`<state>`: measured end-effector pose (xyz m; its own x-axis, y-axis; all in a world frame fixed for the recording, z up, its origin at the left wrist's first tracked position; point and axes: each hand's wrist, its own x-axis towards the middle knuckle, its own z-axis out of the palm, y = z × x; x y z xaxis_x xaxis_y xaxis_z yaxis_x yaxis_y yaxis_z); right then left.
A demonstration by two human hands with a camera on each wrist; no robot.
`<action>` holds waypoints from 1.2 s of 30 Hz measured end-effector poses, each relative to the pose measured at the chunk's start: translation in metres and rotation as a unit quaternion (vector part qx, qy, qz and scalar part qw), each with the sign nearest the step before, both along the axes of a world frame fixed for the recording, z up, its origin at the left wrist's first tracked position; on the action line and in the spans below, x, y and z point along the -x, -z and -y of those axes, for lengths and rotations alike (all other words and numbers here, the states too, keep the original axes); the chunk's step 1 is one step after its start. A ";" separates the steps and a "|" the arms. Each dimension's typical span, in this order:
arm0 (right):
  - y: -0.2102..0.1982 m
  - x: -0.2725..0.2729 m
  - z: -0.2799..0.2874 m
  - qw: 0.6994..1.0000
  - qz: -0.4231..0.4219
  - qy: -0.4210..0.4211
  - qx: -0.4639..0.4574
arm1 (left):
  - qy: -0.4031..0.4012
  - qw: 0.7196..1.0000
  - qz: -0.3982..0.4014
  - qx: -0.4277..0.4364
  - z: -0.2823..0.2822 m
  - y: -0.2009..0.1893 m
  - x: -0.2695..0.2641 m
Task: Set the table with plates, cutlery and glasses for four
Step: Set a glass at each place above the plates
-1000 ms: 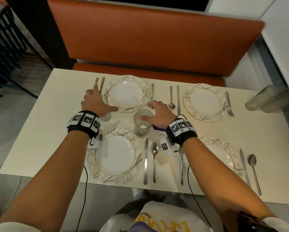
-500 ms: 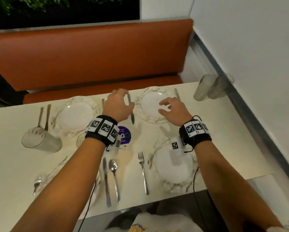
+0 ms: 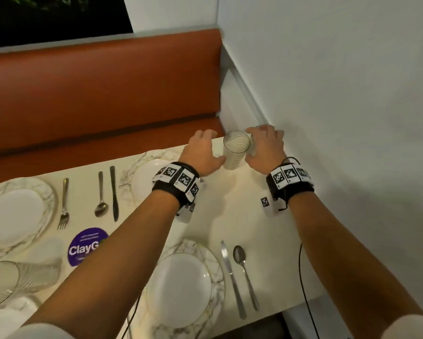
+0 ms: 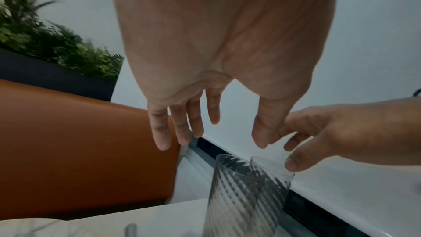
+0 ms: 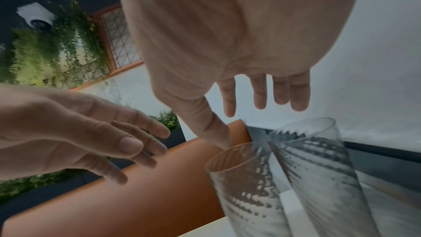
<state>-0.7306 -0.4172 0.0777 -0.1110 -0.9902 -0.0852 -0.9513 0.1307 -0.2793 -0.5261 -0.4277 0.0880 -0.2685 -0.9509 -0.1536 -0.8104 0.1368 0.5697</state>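
I see both hands reaching to the far right corner of the cream rectangular table (image 3: 232, 211), where two clear ribbed drinking glasses stand side by side, touching or nearly so, just beside the white wall (image 3: 340, 94). The nearer ribbed glass (image 3: 235, 150) stands between my two hands; the farther ribbed glass (image 5: 318, 165) is mostly hidden behind the right hand in the head view but shows plainly from the right wrist.

My left hand (image 3: 202, 152) is spread, fingers straight and apart, hovering above and to the left of the nearer glass and holding nothing. My right hand (image 3: 264, 149) is also released, fingers loosely extended over the farther glass; the thumb tip hangs at the rim of the nearer glass, and I cannot tell whether it touches. Neither hand grasps anything.

Elsewhere on the table, a white round plate with gold marbled rim (image 3: 181, 289) lies near me, with a steel table knife (image 3: 231, 275) and a steel spoon (image 3: 244, 272) just to its right. Across from it, another marbled plate (image 3: 144, 177) is partly covered by my left wrist, with a second knife (image 3: 113, 192) and second spoon (image 3: 100, 194) on its left. Further left lie a steel fork (image 3: 63, 204) and a third marbled plate (image 3: 14, 216). A blurred third ribbed glass (image 3: 17, 282) sits at the lower left, beside a purple round sticker (image 3: 83, 248). An orange padded bench (image 3: 102, 94) runs along the far side.
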 end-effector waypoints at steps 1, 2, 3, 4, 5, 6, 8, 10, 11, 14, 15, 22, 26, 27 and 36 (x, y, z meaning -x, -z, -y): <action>0.004 0.009 0.008 1.000 -0.001 0.000 -0.010 | 0.007 1.000 0.003 -0.004 0.008 0.005 0.012; 0.006 0.014 0.014 1.000 -0.008 -0.005 -0.021 | 0.019 1.000 0.010 -0.012 0.014 0.007 0.022; 0.009 0.017 0.020 0.999 -0.018 -0.008 -0.033 | 0.030 0.999 0.022 -0.015 0.019 0.010 0.030; 0.013 0.033 0.037 0.999 -0.028 -0.010 -0.044 | 0.036 0.998 0.038 -0.019 0.034 0.012 0.051; 0.016 0.031 0.039 0.998 -0.043 -0.015 -0.052 | 0.045 0.997 0.054 -0.021 0.035 0.014 0.054; 0.019 0.030 0.041 0.996 -0.054 -0.026 -0.065 | 0.054 0.996 0.067 -0.022 0.037 0.016 0.057; 0.023 0.036 0.051 0.993 -0.062 -0.042 -0.096 | 0.065 0.994 0.086 -0.029 0.045 0.022 0.070; 0.028 0.043 0.056 0.991 -0.053 -0.043 -0.115 | 0.075 0.992 0.098 -0.039 0.048 0.028 0.080; 0.030 0.045 0.056 0.991 -0.044 -0.041 -0.119 | 0.071 0.992 0.095 -0.042 0.049 0.031 0.083; 0.034 0.048 0.056 0.994 -0.013 -0.036 -0.103 | 0.046 0.996 0.065 -0.030 0.049 0.036 0.085; 0.033 0.048 0.055 0.995 -0.002 -0.033 -0.095 | 0.038 0.997 0.054 -0.028 0.048 0.036 0.084; 0.021 0.038 0.036 0.997 0.022 -0.007 -0.071 | -0.022 0.999 0.008 -0.033 0.029 0.030 0.058; 0.007 0.012 0.012 0.997 0.035 -0.011 -0.073 | -0.089 0.994 -0.044 -0.037 -0.001 0.025 0.020; 0.004 0.002 0.004 0.997 0.039 -0.015 -0.065 | -0.106 0.992 -0.060 -0.041 -0.009 0.023 0.009; 0.002 -0.097 -0.070 0.993 0.086 -0.062 -0.055 | -0.173 0.979 -0.093 -0.044 -0.085 0.018 -0.110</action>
